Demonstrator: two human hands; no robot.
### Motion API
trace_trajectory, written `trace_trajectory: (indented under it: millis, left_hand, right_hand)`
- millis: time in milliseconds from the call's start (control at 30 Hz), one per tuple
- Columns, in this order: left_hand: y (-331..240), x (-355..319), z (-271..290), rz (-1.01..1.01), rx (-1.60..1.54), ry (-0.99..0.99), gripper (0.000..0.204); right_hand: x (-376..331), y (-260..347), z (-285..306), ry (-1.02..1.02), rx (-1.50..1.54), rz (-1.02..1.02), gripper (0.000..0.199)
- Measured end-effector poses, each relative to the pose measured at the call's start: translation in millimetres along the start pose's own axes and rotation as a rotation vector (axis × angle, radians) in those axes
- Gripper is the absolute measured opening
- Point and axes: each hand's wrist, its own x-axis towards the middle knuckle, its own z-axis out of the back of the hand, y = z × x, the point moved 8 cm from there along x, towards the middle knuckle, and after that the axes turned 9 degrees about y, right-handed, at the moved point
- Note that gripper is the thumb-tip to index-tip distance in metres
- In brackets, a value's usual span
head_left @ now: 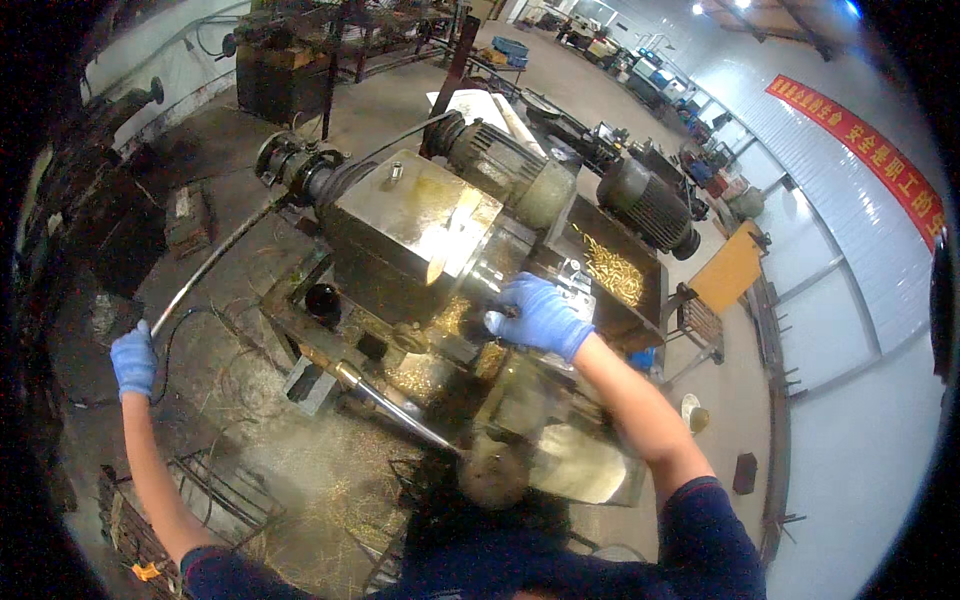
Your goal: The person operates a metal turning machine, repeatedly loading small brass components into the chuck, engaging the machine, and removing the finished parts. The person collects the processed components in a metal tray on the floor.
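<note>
My left hand (134,360), in a blue glove, is closed round the end of a long metal lever (215,262). The lever slants up to the round fitting (292,165) at the left end of a lathe's headstock (415,215). On the other side my right hand (543,316), gloved too, is at the chuck (484,279) on the headstock's right. Its fingers are curled, and whatever they hold is hidden behind the glove. A flat wooden-looking piece (436,268) lies on the headstock's edge.
Brass chips (425,375) cover the machine bed below the chuck. A metal tray (612,265) behind my right hand holds curly brass shavings. Electric motors (645,200) stand beyond it. A shiny bar (400,408) crosses the machine's front, and a wire rack (205,490) stands low at left.
</note>
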Motion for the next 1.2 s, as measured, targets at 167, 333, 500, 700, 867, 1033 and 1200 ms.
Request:
trace_trajectory:
  millis: [167, 333, 500, 700, 867, 1033, 1200]
  left_hand:
    - [24, 10, -34, 0.051, -0.042, 0.062, 0.006]
    - [-88, -4, 84, -0.010, -0.718, -0.288, 0.029]
    - [-181, -41, -118, -0.008, -1.058, 0.226, 0.034]
    - [-291, -54, -91, -0.504, -0.449, 0.569, 0.031]
    - [-283, -26, -99, -0.553, 0.078, 0.623, 0.025]
    - [-260, -31, -13, -0.259, -0.321, 0.549, 0.033]
    - [-294, -12, 74, -0.217, -1.296, 0.305, 0.032]
  right_hand:
    - [8, 5, 0, 0.006, -0.039, 0.008, 0.037]
    - [-53, 11, 32, -0.236, 0.035, -0.013, 0.031]
    - [-181, -27, 45, -0.396, 0.083, -0.117, 0.027]
    - [-372, -109, 6, -0.349, 0.141, -0.706, 0.038]
    - [-451, -203, -30, -0.144, 0.170, -1.082, 0.045]
    - [-444, -282, -48, -0.055, -0.189, -1.020, 0.052]
    - [-411, -320, -73, 0.166, -0.304, -0.888, 0.061]
